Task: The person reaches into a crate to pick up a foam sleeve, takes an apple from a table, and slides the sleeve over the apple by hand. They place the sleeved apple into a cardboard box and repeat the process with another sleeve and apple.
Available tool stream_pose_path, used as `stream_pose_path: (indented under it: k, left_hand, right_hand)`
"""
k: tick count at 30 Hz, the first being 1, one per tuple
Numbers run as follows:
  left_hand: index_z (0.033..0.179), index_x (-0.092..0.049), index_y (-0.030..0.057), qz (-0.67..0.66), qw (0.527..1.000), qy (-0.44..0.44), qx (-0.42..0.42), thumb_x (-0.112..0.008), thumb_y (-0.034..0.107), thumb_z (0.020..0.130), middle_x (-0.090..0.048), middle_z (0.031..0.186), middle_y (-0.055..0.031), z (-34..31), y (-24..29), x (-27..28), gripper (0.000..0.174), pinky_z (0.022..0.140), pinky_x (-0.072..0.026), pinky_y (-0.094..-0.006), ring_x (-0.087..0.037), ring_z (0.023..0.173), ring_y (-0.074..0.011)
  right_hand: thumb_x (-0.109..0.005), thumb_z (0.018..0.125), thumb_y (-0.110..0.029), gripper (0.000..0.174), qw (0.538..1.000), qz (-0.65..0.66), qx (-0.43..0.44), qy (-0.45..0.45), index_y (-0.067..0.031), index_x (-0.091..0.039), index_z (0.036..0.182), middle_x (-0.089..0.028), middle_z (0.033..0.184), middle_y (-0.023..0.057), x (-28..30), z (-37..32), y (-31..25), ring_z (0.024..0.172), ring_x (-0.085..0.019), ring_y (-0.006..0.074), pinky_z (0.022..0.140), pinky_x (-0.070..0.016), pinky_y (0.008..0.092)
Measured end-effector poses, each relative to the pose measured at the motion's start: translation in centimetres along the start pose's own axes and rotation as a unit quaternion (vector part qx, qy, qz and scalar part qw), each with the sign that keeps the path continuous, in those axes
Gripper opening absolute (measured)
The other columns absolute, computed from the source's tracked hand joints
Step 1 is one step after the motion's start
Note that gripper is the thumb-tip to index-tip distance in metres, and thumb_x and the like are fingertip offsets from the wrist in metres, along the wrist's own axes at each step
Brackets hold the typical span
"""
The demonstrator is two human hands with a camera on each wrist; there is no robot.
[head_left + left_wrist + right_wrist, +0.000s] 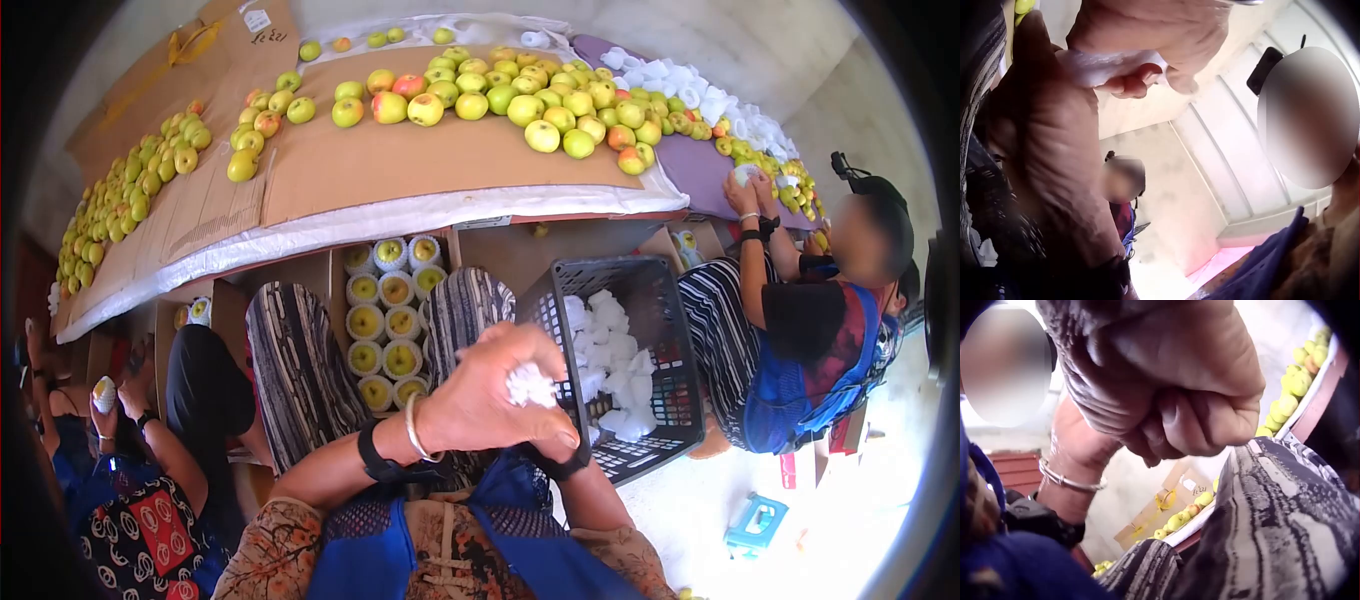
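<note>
A small bunched white foam net [530, 385] is held up before the body. My left hand [480, 395], with a silver bangle at its wrist, grips it between thumb and fingers. Mostly hidden behind it in the head view, my right hand [1054, 144] meets it from the other side; its fingertips curl against the pale foam [1107, 67] in the left wrist view. Curled fingers of the right hand [1172, 381] show in the right wrist view, with the left hand [1082, 437] behind. No fruit is visible in either hand.
A box of netted apples [402, 322] stands between the knees, beside a black crate [650, 455] of white nets. Loose apples [470, 105] cover parts of the cardboard-topped table [370, 165]. People sit on both sides; a teal stool [757, 522] is at lower right.
</note>
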State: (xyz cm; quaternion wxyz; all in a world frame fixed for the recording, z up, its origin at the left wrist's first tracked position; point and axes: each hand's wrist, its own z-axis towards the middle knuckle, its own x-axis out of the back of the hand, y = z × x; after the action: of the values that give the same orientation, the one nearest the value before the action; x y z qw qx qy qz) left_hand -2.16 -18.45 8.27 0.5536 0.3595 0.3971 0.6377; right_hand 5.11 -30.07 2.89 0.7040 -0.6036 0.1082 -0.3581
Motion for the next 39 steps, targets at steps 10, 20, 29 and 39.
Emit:
stream_pose_path:
  k: [10,20,29,39]
  left_hand:
    - [0.097,-0.067,0.0,0.087,0.993,-0.068,-0.032,-0.065,0.017,0.092,-0.062,0.068,-0.0064,2.0,-2.8,-2.6,0.017,0.061,-0.0453,-0.0313,-0.059,0.059,-0.0196]
    - [0.107,-0.065,0.0016,-0.026,0.971,0.098,0.214,-0.081,0.022,0.08,-0.061,0.087,0.0009,3.6,-10.7,-3.2,0.037,0.067,-0.0465,-0.0221,-0.053,0.077,-0.0061]
    - [0.108,-0.063,0.0026,0.041,0.977,0.118,0.175,-0.071,0.015,0.087,-0.062,0.082,-0.0006,2.9,-11.1,-3.6,0.026,0.067,-0.0482,-0.0242,-0.057,0.075,-0.0075]
    - [0.082,-0.061,0.0002,-0.157,0.935,0.207,0.24,-0.044,0.035,0.106,-0.036,0.052,0.0071,4.0,-11.3,-1.6,0.045,0.044,-0.0212,-0.0227,-0.028,0.046,-0.0021]
  right_hand:
    - [-0.047,0.094,0.0,0.035,0.98,-0.158,0.013,0.117,-0.0058,-0.056,0.128,-0.066,0.109,0.0152,-0.2,4.1,6.8,0.101,-0.065,0.022,0.088,-0.0496,0.0327]
    - [-0.054,0.092,-0.015,0.036,0.995,-0.08,-0.031,0.057,-0.0071,-0.055,0.127,-0.065,0.111,0.016,-0.4,1.9,13.4,0.101,-0.064,0.0287,0.084,-0.0502,0.0382]
    - [-0.057,0.091,-0.021,0.041,0.983,-0.139,-0.097,0.065,-0.0061,-0.055,0.128,-0.065,0.112,0.0168,-0.1,-0.9,15.6,0.101,-0.065,0.0302,0.083,-0.0518,0.0401]
    - [-0.061,0.086,-0.025,0.04,0.967,-0.241,-0.032,0.071,-0.0055,-0.058,0.12,-0.067,0.106,0.0166,-2.3,3.5,17.6,0.093,-0.067,0.033,0.074,-0.0543,0.0441]
